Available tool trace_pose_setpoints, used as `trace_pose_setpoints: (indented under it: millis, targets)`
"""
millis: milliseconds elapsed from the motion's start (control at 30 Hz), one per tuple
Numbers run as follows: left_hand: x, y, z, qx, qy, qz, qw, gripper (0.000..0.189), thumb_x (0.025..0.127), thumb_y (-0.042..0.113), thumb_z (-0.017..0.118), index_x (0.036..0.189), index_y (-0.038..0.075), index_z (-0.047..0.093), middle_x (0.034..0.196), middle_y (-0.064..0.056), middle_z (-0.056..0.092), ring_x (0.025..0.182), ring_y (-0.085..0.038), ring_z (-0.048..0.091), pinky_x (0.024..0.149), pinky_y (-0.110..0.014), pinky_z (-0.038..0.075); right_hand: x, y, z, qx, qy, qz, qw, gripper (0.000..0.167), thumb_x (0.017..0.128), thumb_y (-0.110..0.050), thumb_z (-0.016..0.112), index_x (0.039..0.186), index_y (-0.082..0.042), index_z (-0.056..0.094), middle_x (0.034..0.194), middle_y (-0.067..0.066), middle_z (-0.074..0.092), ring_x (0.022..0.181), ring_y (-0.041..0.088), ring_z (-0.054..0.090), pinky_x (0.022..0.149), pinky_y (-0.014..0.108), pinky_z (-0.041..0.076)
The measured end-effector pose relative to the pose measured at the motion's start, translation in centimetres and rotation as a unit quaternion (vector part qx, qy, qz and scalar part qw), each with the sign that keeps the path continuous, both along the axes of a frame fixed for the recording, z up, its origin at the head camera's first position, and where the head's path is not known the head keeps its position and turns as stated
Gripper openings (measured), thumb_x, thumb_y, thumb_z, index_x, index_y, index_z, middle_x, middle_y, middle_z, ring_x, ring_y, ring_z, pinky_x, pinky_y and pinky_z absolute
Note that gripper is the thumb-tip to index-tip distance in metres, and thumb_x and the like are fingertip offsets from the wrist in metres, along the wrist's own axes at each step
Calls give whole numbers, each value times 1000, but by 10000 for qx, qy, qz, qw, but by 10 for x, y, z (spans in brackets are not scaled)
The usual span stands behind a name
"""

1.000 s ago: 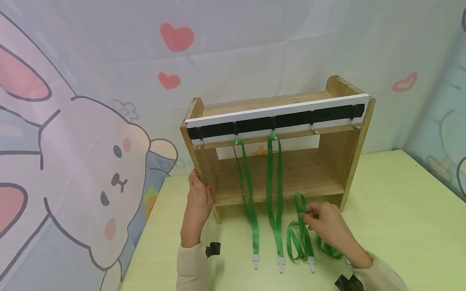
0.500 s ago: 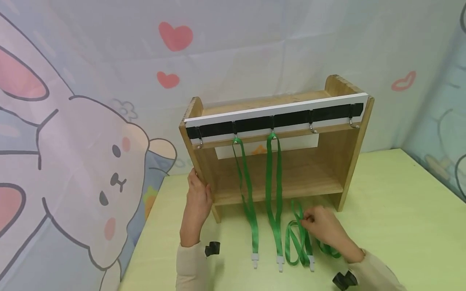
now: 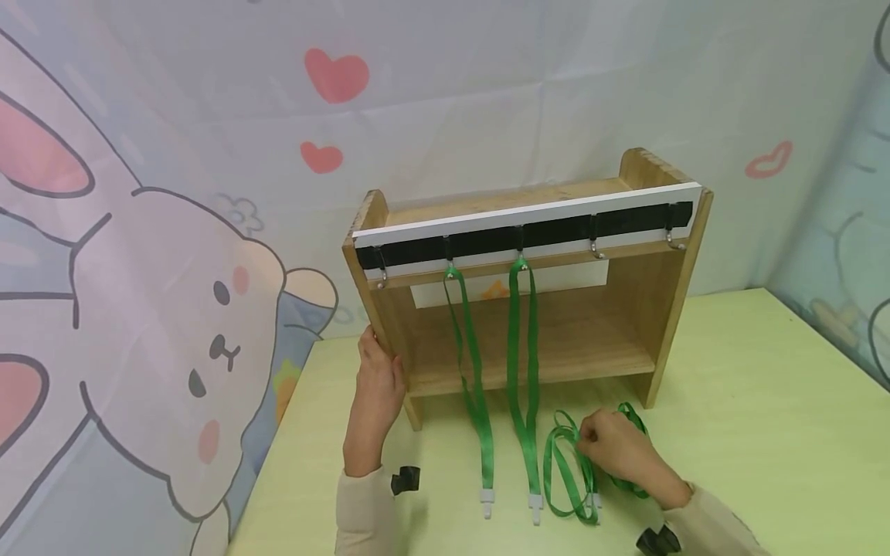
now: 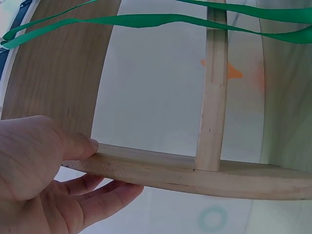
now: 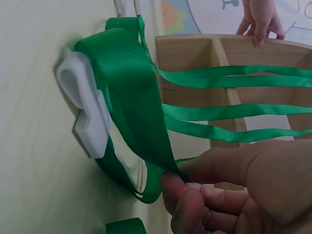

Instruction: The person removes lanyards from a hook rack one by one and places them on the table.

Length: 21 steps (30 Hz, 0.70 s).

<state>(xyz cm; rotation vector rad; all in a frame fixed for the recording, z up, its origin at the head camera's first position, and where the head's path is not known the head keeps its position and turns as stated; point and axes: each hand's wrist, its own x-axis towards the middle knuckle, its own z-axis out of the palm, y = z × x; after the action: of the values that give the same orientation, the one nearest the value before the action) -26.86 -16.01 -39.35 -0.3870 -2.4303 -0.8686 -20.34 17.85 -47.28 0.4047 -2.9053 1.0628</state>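
Note:
My left hand (image 3: 378,386) grips the left side panel of a wooden shelf (image 3: 577,332); in the left wrist view the thumb (image 4: 80,146) lies on one face and the fingers behind the other. My right hand (image 3: 619,446) pinches a coiled green lanyard (image 5: 129,87) between thumb and fingertips, low over the table. Its white clip (image 5: 90,105) shows in the right wrist view. Two more green lanyards, a left one (image 3: 485,448) and a right one (image 3: 531,455), hang from hooks with their clips down. Another green lanyard (image 3: 629,486) lies partly hidden behind my right hand.
A white rail with a black strip (image 3: 556,232) runs along the shelf's top front and carries several metal hooks. The far left hook (image 3: 382,278) and the two right ones bear nothing. The pale table (image 3: 751,401) extends to the right; a printed backdrop (image 3: 487,116) stands behind.
My right hand has lowered toward the table, and the raised loop of the pinched lanyard has sunk down with it. My left hand stays on the shelf's side.

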Motion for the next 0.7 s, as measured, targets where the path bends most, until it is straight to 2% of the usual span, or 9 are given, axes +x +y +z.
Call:
trace_pose_setpoints:
  millis: [267,567,700]
  targets:
    - [0,1,0,-14,79,-25,10000,57,99,-8,53,142,-13,17,134,-39,35,109,-58,58,85,-59,54,0,1,-1,160,-18,-57,9999,30,90,-5,70,63,-13,60,54,-7,42,47,8,36,47,25,33]
    - [1,2,1,20,53,-51,10000,56,99,-8,53,142,-13,17,134,-39,34,109,-58,58,86,-59,54,2,3,6,230,-5,-178,9996,12,90,-9,71,79,-10,73,61,-6,55,48,11,45,47,28,40]
    - [0,0,-1,-28,64,-7,10000,57,99,-7,53,142,-13,17,133,-39,35,104,-57,60,80,-58,56,2,4,11,199,34,-162,9997,11,91,-10,71,81,-9,73,61,-7,55,48,10,45,45,27,39]
